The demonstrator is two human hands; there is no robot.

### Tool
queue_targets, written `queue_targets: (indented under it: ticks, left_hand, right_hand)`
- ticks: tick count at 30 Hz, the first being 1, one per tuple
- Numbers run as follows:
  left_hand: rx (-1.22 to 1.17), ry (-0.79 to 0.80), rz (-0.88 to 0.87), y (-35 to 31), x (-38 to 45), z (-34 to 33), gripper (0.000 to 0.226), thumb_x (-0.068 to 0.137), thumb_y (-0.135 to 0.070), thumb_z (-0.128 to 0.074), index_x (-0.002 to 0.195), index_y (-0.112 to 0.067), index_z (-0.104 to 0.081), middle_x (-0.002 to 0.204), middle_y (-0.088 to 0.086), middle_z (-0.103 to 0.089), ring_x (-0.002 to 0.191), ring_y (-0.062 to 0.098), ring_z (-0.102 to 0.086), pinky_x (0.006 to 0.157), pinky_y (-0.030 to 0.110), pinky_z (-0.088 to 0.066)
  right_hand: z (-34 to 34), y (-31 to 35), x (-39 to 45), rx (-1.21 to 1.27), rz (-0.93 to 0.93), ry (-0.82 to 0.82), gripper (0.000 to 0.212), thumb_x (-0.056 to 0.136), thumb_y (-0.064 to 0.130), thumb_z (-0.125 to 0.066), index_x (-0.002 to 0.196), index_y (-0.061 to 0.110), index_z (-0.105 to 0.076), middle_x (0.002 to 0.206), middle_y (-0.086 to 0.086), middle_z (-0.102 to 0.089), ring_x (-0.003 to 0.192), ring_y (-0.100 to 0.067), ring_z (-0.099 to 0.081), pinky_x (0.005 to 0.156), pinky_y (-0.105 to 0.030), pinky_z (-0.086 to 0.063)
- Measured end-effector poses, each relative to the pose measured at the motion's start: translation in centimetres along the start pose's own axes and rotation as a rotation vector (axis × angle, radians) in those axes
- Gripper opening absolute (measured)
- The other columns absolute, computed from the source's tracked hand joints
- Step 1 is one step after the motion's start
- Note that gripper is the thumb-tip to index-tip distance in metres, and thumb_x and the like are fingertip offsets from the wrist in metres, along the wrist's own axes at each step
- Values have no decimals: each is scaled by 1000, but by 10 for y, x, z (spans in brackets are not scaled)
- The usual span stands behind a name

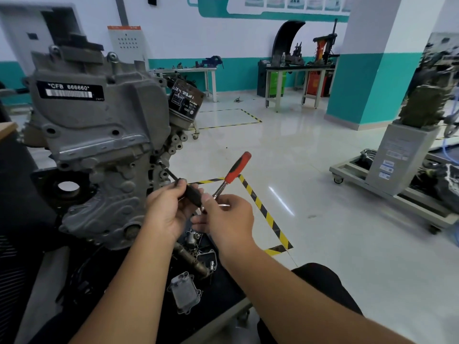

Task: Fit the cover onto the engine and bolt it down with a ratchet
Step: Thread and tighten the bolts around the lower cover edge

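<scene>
The engine (99,135) stands at the left, and the grey cover (94,115) sits on its front face, carrying a black label with white letters. At the right side of the engine a thin dark extension bar (171,173) points into a bolt hole.

The left hand (169,209) is curled around the black lower part of this bar, just beside the engine. The right hand (228,219) is closed on the metal shank of the ratchet (232,177), near its head; the red handle rises up and to the right, away from the engine. The two hands are close together, almost touching, and the ratchet head meets the end of the bar between them.

Below the hands, a dark surface (223,289) carries loose parts: a ribbed metal block (185,292) near its front edge, a flat gasket (206,256) and a rusty pipe (191,259).

An oil filter (185,100) sticks out from the upper right of the engine.
</scene>
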State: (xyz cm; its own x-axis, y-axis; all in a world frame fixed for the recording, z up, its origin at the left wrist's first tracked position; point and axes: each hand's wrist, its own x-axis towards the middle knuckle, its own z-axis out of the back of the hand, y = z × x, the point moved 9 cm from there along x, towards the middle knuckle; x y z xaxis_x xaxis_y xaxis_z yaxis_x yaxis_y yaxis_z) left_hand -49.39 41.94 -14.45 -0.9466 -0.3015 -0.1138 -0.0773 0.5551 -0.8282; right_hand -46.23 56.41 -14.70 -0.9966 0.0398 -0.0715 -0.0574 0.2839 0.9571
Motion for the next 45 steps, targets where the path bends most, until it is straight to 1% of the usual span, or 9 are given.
queue_targets:
  ticks: [4, 9, 16, 23, 26, 29, 34, 40, 45]
  left_hand:
    - [-61, 59, 63, 4, 1, 0, 11, 103, -14, -54, 92, -12, -56, 88, 10, -67, 67, 18, -72, 41, 28, -51]
    - [-44, 42, 9, 3, 1, -3, 10, 100, -11, -58, 91, -6, -59, 75, 12, -64, 61, 19, -67, 53, 30, -58]
    - [-122, 166, 101, 7, -4, -3, 8, 99, -13, -55, 96, -16, -61, 85, 6, -74, 71, 18, -74, 46, 26, -54]
    - [-153, 129, 59, 7, -2, -12, 14, 98, -9, -58, 86, -9, -65, 78, 10, -71, 72, 22, -73, 67, 39, -60]
    - [-169, 188, 119, 12, -4, -12, 9, 91, -17, -63, 88, -9, -65, 81, 7, -70, 75, 21, -71, 78, 41, -59]
    - [-196, 230, 175, 11, -7, -11, 14, 82, -21, -66, 85, -8, -67, 80, 5, -71, 73, 20, -73, 61, 32, -61]
    - [-241, 239, 192, 13, -6, -19, 14, 84, -20, -63, 87, -7, -57, 82, 9, -61, 66, 21, -68, 63, 35, -61]
    - [-179, 269, 190, 11, -6, -10, 14, 84, -27, -65, 89, -14, -64, 82, 1, -69, 65, 15, -71, 55, 27, -59]
    - [-256, 250, 199, 12, -3, -13, 21, 96, -18, -55, 83, -6, -66, 75, 7, -70, 66, 19, -72, 61, 31, -61]
  right_hand:
    - [-5, -7, -4, 62, -61, -9, 26, 96, 25, -69, 85, 3, -61, 58, -11, -70, 52, -26, -70, 55, -37, -61]
    - [-12, 34, -19, -744, 577, -4, 20, 89, 31, -74, 104, 19, -70, 89, 5, -70, 81, -14, -65, 75, -29, -53]
    - [-5, 0, -8, -148, 65, -44, 29, 94, 35, -67, 82, 9, -66, 64, -10, -73, 51, -21, -71, 56, -35, -61]
    - [-9, 40, -17, -660, 564, -45, 25, 76, 20, -85, 97, 21, -72, 82, 14, -62, 75, -5, -59, 69, -9, -46]
    - [-5, 22, -12, -390, 297, -69, 19, 78, 31, -83, 75, 23, -66, 69, 6, -71, 68, -9, -69, 68, -22, -58]
    - [-9, 7, -6, -162, 57, -79, 31, 80, 35, -78, 71, 7, -67, 70, -15, -73, 68, -36, -73, 67, -49, -63]
    - [-20, 46, -20, -759, 624, 16, 31, 78, 18, -83, 107, 18, -74, 90, 12, -62, 80, -6, -58, 70, 0, -38]
    - [-17, 6, -11, -90, 28, -20, 29, 83, 28, -80, 75, 4, -66, 64, -10, -71, 59, -29, -72, 65, -44, -64]
    - [-28, 42, -18, -765, 535, 68, 27, 85, 26, -76, 110, 19, -70, 78, 15, -54, 70, -2, -52, 60, -6, -35]
